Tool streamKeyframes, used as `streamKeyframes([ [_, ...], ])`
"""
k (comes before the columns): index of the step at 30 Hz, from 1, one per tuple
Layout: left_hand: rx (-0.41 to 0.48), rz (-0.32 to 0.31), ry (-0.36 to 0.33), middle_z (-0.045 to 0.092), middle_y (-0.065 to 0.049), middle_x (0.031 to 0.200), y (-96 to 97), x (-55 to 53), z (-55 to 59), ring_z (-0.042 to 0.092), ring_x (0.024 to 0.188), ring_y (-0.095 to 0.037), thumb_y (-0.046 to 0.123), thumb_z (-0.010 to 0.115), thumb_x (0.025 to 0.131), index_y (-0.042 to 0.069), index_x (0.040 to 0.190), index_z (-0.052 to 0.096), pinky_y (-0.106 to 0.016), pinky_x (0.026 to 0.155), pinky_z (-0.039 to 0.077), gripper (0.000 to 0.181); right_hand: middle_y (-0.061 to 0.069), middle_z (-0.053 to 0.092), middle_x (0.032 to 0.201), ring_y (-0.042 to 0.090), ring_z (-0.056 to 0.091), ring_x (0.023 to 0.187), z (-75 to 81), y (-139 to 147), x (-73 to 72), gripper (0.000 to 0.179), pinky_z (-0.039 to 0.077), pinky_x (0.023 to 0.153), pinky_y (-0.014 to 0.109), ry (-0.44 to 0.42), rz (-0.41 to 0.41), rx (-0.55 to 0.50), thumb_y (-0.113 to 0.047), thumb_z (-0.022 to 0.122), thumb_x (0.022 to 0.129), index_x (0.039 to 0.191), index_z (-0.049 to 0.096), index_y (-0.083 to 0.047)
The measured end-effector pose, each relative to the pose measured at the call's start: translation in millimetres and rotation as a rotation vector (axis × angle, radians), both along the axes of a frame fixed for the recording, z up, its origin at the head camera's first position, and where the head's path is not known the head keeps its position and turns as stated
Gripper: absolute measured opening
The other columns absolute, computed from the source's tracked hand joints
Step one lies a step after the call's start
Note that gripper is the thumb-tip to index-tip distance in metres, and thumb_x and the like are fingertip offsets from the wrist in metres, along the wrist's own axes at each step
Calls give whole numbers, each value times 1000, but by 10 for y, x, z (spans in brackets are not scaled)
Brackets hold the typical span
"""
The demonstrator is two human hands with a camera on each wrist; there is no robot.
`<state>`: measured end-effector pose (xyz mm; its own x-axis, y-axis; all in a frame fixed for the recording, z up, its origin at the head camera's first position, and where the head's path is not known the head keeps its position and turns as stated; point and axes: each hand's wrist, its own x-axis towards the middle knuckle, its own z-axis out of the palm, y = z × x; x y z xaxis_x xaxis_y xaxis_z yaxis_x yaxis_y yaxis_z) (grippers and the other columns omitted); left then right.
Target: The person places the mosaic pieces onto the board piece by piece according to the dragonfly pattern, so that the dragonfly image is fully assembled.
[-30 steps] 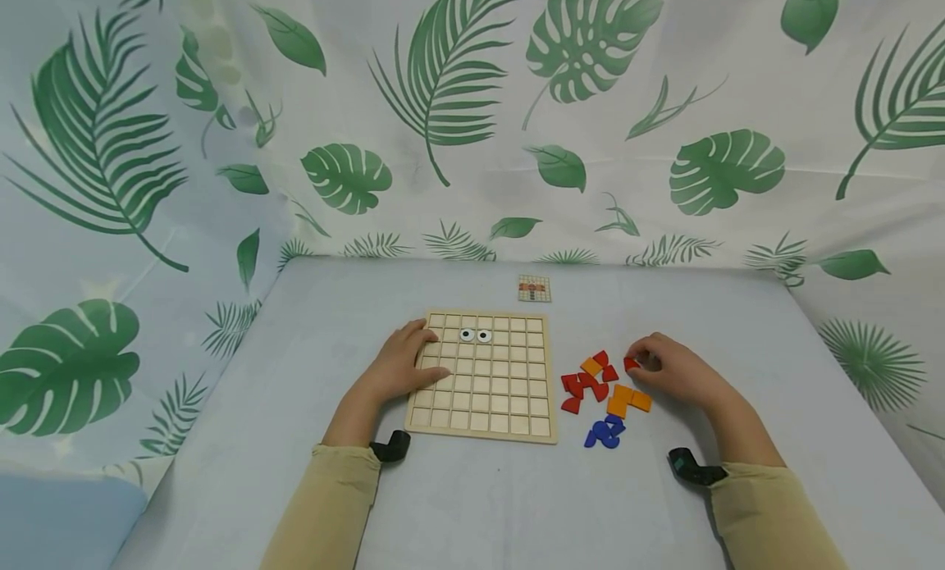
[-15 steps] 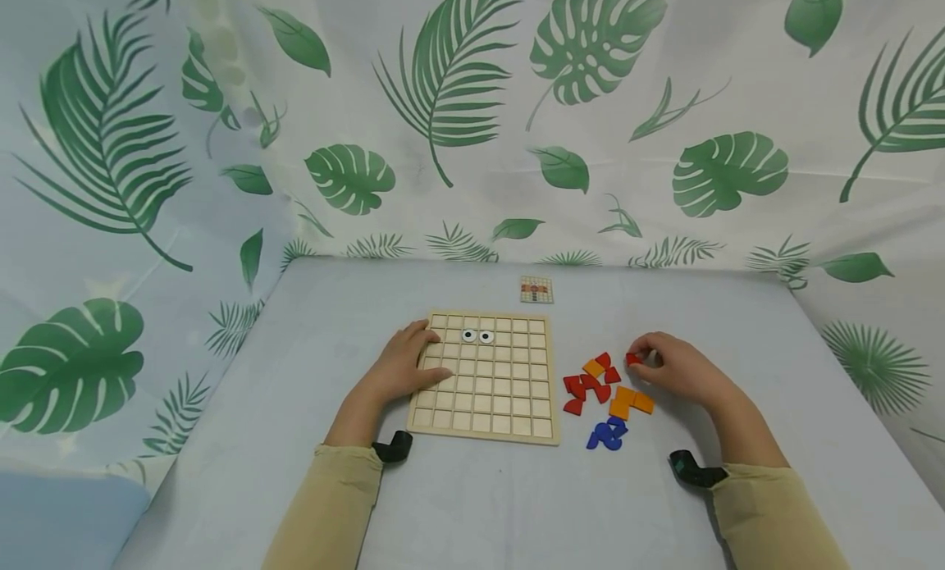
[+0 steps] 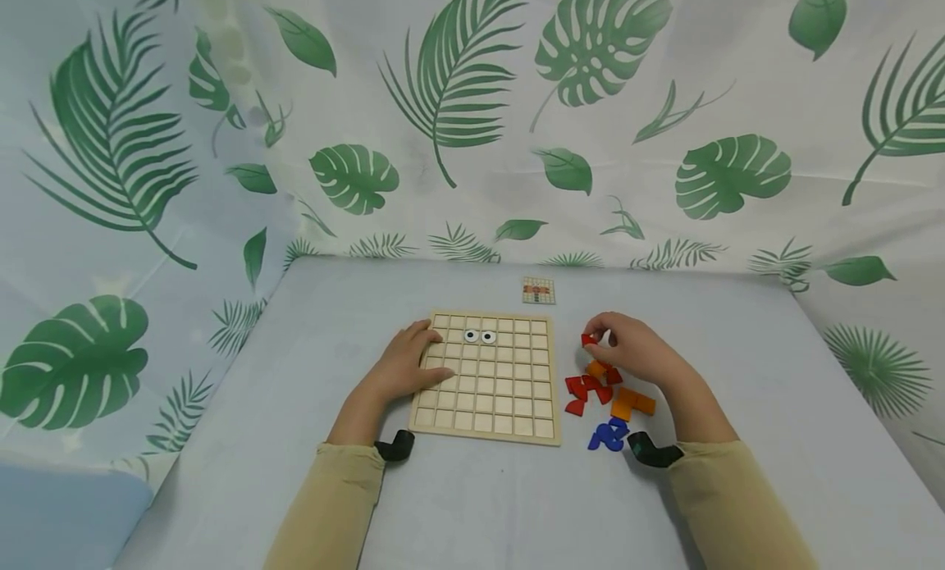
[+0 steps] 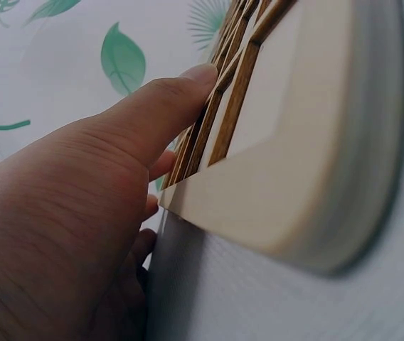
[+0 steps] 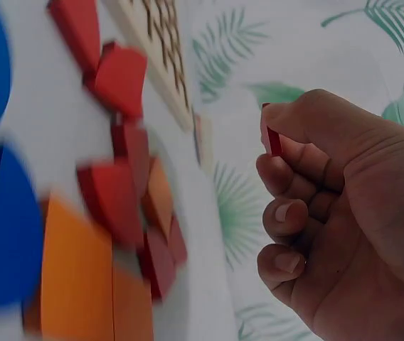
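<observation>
In the head view, my left hand (image 3: 408,363) rests on the left side of a wooden grid board (image 3: 522,427), its thumb laid out over the squares. The left wrist view shows that thumb on the board (image 4: 273,192) near a corner, the other fingers at the edge and partly hidden. Two round eye tiles (image 3: 480,337) sit side by side in the second row. Between thumb and index finger, my right hand (image 3: 633,348) pinches a small red tile (image 3: 588,339), raised beside the board's right edge. The right wrist view shows this red tile (image 5: 270,131) edge-on.
Below the right hand lie loose red tiles (image 3: 576,407), orange square tiles (image 3: 644,403) and blue curved tiles (image 3: 609,436), partly overlapping. A small pattern card (image 3: 539,291) lies behind the board. Leaf-printed cloth (image 3: 472,143) hangs around the table.
My right hand has moved left and away from me with the red tile, from the right of the loose pile to near the board. My left hand stays on the board.
</observation>
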<state>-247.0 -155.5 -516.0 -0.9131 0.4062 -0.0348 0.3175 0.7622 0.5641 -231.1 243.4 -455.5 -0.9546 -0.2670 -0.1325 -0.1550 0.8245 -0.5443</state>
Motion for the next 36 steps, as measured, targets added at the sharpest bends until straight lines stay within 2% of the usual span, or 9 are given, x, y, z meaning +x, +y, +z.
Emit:
streamKeyframes([
  [9, -3, 8, 8, 26, -12, 162, 1, -26, -60, 26, 149, -36, 54, 71, 86, 16, 134, 52, -53, 121, 29, 65, 6, 62, 101, 21, 53, 85, 1, -583, -156, 23, 49, 70, 29, 12, 103, -35, -24, 68, 93, 110, 62, -10],
  [20, 1, 25, -4, 27, -12, 161, 14, -27, -18, 27, 148, -37, 54, 73, 84, 15, 130, 54, -53, 121, 28, 63, 3, 64, 97, 19, 55, 85, -125, -1114, -315, 19, 49, 74, 32, -1, 191, -62, -22, 68, 91, 106, 65, -11],
  [28, 2, 26, -9, 27, -11, 161, 4, -38, -18, 27, 149, -36, 56, 72, 84, 17, 128, 54, -53, 121, 29, 60, 3, 65, 99, 17, 58, 87, -231, -1341, -358, 25, 52, 79, 34, -10, 212, -65, -26, 73, 90, 109, 65, -10],
  [36, -5, 21, -10, 27, -11, 161, 3, -33, -12, 27, 149, -36, 55, 71, 85, 17, 129, 53, -52, 121, 28, 61, 1, 65, 96, 16, 58, 85, -302, -1435, -335, 18, 52, 79, 33, 6, 204, -53, -24, 70, 92, 105, 66, -12],
])
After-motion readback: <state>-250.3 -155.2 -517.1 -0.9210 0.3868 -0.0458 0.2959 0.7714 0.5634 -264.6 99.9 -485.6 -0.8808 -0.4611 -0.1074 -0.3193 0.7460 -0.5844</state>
